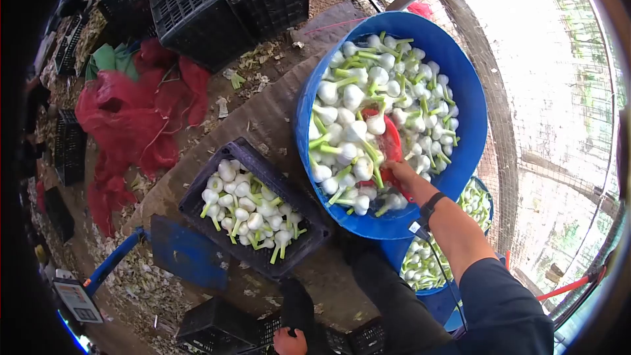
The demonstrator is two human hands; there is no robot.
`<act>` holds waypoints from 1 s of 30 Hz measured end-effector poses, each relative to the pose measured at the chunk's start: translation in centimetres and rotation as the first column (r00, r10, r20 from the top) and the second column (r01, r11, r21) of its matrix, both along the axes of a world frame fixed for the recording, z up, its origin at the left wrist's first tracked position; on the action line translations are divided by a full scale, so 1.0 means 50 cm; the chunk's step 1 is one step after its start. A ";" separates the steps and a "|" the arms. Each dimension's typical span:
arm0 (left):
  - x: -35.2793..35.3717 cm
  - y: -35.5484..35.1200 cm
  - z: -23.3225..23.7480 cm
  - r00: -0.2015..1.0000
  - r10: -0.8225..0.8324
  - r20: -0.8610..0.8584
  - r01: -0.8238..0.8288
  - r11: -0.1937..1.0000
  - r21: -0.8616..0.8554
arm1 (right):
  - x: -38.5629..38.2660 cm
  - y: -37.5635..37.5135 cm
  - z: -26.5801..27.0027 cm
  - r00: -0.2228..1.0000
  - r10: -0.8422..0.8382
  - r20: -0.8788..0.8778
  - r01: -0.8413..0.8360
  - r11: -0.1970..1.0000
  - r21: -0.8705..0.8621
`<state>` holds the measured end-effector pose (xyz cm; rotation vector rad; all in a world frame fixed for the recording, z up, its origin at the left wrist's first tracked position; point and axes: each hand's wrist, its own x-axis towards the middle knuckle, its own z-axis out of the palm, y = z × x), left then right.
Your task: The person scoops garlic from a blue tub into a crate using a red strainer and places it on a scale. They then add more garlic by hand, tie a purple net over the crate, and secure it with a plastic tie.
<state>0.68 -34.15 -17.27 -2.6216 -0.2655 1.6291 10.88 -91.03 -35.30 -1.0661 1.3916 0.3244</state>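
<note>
A round blue tub (474, 95) holds many white garlic bulbs (353, 96) with green stems, sitting in water. My right hand (399, 174) reaches into the tub from the lower right, its fingers closed on the rim of a red plastic basket (392, 141). Garlic and water hide most of that basket. Low in the view, my left hand (289, 342) is partly cut off by the edge. Its fingers are curled, and whatever they may hold is hidden. Left of the tub, a dark plastic crate (192, 202) contains more garlic bulbs (244, 200).
Another blue container (394, 254) with garlic stands below the tub. Black crates (197, 10) are stacked at the upper left, near red mesh sacks (125, 115). A blue-framed scale (77, 300) is at the lower left. Wire mesh (559, 105) runs along the right.
</note>
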 end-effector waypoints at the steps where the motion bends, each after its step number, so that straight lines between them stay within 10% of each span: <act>1: -0.001 0.003 0.001 1.000 0.005 -0.007 -0.005 1.000 0.016 | 0.008 0.000 0.001 0.999 0.023 0.046 -0.025 0.998 0.051; 30: -0.056 0.090 0.012 0.953 0.053 0.298 -0.023 0.995 -0.100 | -0.088 0.123 0.421 0.925 -0.104 0.366 0.102 0.994 0.025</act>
